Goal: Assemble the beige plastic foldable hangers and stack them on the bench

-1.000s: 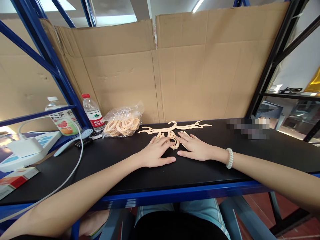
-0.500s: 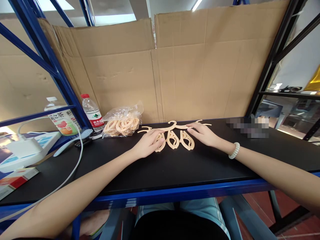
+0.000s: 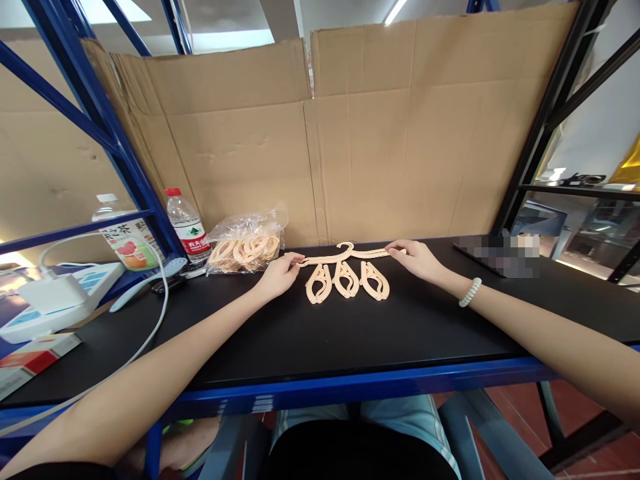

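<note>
An unfolded beige hanger [image 3: 345, 255] lies on the black tabletop [image 3: 330, 340], its hook pointing to the back. My left hand [image 3: 280, 274] has its fingers closed on the hanger's left end. At the right end, my right hand [image 3: 415, 259] pinches the other arm between thumb and fingers. In front of the hanger lie three folded beige hangers side by side: a left one [image 3: 311, 293], a middle one [image 3: 354, 288] and a right one [image 3: 383, 288]. None of these three is touched by a hand.
A clear plastic bag of folded hangers [image 3: 245, 250] stands at the back left, beside a red-capped water bottle [image 3: 191, 233]. Farther left are a juice bottle [image 3: 133, 247], a white power strip [image 3: 65, 310] and its cable. Cardboard [image 3: 370, 147] walls the back.
My left hand has moved left, off the left folded hanger, onto the unfolded hanger's end. My right hand has shifted slightly right. The hanger's end pieces no longer stick out.
</note>
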`<state>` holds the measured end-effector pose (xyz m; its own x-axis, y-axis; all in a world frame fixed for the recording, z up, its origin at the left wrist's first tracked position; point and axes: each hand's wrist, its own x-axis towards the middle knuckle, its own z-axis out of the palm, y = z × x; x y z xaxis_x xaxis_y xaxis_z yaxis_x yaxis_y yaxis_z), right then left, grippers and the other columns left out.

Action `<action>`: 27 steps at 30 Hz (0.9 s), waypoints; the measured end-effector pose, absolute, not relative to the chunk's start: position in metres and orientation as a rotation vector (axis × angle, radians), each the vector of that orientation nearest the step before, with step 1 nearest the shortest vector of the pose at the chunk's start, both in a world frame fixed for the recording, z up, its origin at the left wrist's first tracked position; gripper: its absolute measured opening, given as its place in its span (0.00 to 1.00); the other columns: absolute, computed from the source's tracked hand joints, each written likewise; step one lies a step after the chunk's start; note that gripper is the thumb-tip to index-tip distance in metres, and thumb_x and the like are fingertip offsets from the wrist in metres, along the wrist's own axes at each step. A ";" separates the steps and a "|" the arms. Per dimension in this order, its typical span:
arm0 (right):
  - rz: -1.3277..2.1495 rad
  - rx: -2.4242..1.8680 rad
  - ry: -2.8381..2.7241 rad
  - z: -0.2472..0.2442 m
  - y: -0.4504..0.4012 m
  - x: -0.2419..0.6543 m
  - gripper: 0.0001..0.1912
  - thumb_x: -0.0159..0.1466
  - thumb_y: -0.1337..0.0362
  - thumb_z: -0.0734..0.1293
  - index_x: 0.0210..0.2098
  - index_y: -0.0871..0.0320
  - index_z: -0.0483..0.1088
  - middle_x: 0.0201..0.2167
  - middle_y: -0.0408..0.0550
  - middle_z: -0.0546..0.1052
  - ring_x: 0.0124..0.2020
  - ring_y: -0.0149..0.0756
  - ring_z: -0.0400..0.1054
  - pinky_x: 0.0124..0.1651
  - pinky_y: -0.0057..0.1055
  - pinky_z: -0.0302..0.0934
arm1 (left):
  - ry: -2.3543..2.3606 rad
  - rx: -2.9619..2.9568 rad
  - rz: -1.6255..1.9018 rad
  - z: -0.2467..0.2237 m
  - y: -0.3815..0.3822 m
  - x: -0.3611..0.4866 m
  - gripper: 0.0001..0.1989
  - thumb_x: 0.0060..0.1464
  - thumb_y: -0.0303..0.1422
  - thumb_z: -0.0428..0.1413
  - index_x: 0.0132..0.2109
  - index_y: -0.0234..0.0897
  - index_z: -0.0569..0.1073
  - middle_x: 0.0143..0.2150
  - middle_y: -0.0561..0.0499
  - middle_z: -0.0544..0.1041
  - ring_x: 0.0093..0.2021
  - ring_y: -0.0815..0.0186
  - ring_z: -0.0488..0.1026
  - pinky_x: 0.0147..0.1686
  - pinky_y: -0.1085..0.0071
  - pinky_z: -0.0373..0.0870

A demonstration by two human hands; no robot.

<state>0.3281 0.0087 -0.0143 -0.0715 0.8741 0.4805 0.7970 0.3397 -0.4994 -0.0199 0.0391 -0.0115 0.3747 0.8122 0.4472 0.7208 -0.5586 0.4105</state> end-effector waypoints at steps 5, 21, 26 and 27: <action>0.139 -1.526 -1.812 -0.018 0.023 0.344 0.13 0.62 0.64 0.61 0.40 0.59 0.76 0.39 0.49 0.80 0.38 0.37 0.73 0.44 0.32 0.65 | 1.468 2.485 0.900 -0.012 0.047 -0.028 0.17 0.53 0.25 0.45 0.48 0.35 0.70 0.50 0.45 0.78 0.52 0.60 0.75 0.56 0.60 0.69; 0.201 -1.698 -1.772 -0.012 0.037 0.381 0.17 0.55 0.75 0.60 0.37 0.61 0.77 0.33 0.48 0.81 0.30 0.33 0.73 0.38 0.27 0.65 | 1.457 2.584 0.815 -0.021 0.054 -0.031 0.20 0.52 0.27 0.47 0.53 0.33 0.68 0.53 0.43 0.75 0.55 0.59 0.73 0.56 0.61 0.70; 0.164 -1.684 -1.878 -0.017 0.041 0.379 0.14 0.58 0.69 0.61 0.38 0.61 0.77 0.30 0.47 0.80 0.29 0.34 0.73 0.36 0.28 0.65 | 1.449 2.644 0.796 -0.022 0.052 -0.030 0.20 0.52 0.29 0.48 0.52 0.36 0.69 0.53 0.45 0.75 0.54 0.57 0.73 0.56 0.59 0.70; 0.150 -1.683 -1.890 -0.018 0.041 0.380 0.14 0.59 0.69 0.61 0.38 0.61 0.77 0.30 0.47 0.80 0.29 0.34 0.73 0.36 0.28 0.65 | 1.448 2.655 0.793 -0.022 0.052 -0.030 0.20 0.52 0.29 0.48 0.53 0.36 0.69 0.53 0.45 0.75 0.54 0.56 0.73 0.56 0.58 0.69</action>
